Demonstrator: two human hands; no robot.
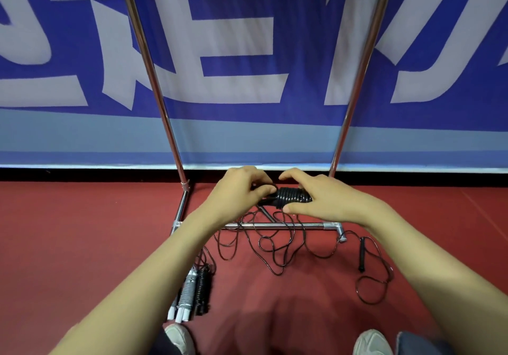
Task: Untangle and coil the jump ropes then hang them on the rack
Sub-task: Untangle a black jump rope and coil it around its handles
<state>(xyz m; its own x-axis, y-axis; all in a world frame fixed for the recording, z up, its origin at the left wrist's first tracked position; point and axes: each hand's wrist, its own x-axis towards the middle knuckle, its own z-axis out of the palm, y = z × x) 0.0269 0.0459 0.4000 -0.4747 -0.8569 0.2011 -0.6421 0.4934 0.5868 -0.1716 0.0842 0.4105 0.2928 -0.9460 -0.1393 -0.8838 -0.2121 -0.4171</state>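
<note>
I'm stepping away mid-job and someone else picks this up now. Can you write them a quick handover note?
Left hand and right hand both grip the partly wound black coil above the base bar of the rack.
Its loose rope lies tangled on the floor, a black handle at the right.
Done: a white bundle and a black bundle lie coiled on the floor, left.
Left: finish winding, hang all three; none shows on the rack's visible part.
</note>
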